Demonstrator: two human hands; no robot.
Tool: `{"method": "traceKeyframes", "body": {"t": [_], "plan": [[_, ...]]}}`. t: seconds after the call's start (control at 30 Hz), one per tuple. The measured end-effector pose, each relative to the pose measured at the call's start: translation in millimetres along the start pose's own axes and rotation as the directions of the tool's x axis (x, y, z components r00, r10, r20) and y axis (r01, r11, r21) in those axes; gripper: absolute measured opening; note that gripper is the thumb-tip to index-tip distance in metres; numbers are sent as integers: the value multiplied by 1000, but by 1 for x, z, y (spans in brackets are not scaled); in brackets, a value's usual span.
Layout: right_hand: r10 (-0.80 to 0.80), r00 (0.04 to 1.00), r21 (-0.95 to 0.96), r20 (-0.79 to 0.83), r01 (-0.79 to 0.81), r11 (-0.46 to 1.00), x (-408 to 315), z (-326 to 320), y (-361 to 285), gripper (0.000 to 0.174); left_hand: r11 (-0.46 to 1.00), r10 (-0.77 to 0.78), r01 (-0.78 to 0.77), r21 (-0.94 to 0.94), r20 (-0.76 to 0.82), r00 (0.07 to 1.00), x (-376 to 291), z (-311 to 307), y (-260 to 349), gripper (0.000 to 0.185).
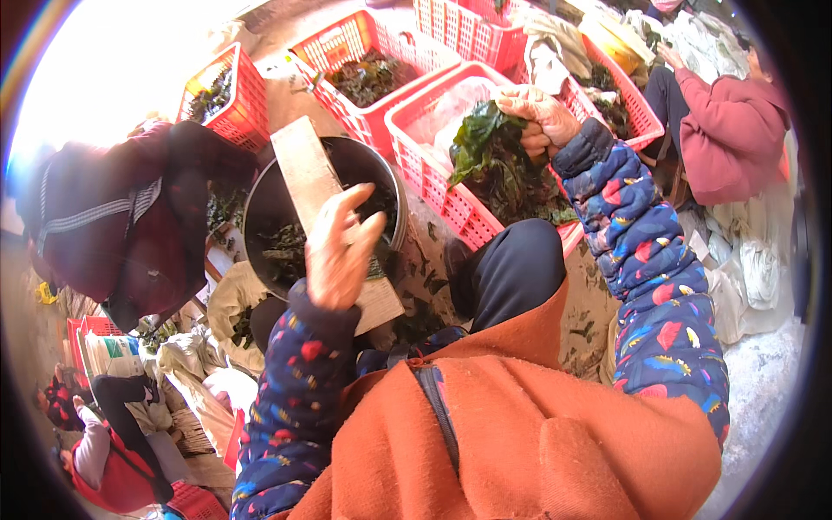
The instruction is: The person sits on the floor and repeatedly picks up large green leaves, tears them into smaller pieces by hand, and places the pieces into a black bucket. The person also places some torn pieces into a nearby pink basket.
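Note:
My right hand (539, 120) grips a bunch of dark green, wet-looking leafy seaweed (484, 140) above a red plastic crate (435, 198). More seaweed hangs or lies beneath that hand inside the crate, where a pale plastic bag (465, 101) also shows. A wooden board (302, 162) spans the top of a round metal tub (398, 224) before me. Over this board hovers my left hand (341, 250), slightly blurred, its fingers apart and nothing visible in them. Loose seaweed (279, 250) sits in the tub, partly hidden by the board.
Further red crates with seaweed (367, 78) stand beyond the tub. A person in a dark jacket (123, 221) is close at left, another in a pink-red top (734, 140) at right. Cloth sacks (195, 370) lie at lower left. Seaweed scraps dot the floor (585, 318).

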State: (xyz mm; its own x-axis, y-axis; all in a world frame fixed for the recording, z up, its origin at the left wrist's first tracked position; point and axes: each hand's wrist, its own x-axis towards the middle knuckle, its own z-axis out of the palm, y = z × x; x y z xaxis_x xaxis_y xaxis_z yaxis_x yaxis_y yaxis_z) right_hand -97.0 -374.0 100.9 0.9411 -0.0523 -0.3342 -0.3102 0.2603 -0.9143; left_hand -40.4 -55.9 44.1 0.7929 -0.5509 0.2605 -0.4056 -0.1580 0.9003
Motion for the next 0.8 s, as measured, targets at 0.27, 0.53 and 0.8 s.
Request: {"method": "traceKeyframes", "body": {"t": [0.27, 0.53, 0.8], "plan": [[-209, 941, -102, 267, 243, 965, -32, 5, -37, 16, 824, 66, 285, -489, 584, 809, 69, 65, 21, 36], [-141, 970, -344, 196, 203, 917, -34, -52, -2, 23, 810, -285, 492, -319, 519, 806, 54, 9, 32, 16], [-142, 971, -303, 194, 197, 932, -45, -61, -12, 14, 845, -376, 474, -248, 354, 856, 47, -33, 35, 17]]}}
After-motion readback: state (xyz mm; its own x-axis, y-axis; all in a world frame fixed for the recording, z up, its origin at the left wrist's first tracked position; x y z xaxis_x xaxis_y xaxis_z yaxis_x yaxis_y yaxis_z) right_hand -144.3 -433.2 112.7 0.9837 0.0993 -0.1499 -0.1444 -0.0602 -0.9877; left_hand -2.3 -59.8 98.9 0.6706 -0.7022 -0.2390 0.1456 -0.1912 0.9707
